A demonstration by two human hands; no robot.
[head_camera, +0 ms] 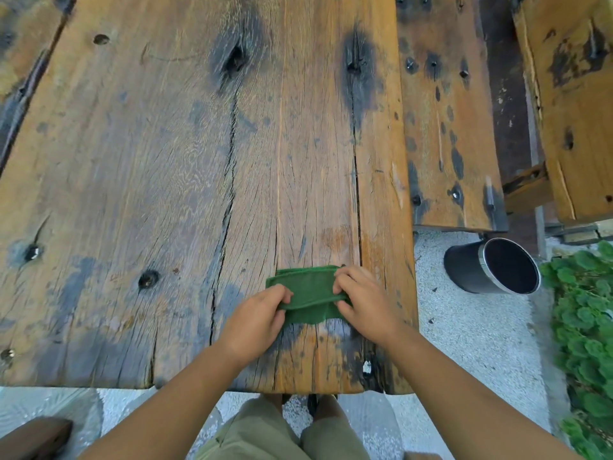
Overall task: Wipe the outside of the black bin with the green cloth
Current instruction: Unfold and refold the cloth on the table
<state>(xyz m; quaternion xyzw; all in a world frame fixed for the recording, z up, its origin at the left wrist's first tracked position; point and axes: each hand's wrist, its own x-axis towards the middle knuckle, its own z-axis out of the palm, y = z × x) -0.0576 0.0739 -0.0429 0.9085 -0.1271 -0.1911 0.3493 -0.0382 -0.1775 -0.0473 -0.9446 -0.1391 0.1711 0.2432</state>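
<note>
Both hands pinched a folded green cloth [306, 292] on the weathered plank worktop [166, 194]: left hand [257, 315] at one end, right hand [360, 298] at the other. The black round bin [491, 270] lay tipped on the gravel, well apart. Folding a flat, firm pad would likely wipe best.

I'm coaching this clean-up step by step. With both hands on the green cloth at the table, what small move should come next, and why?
Probably lift the green cloth off the table in the right hand and turn toward the black bin. The left hand pinches the folded cloth too, and the bin sits untouched on the ground beyond the table's right edge.
</note>
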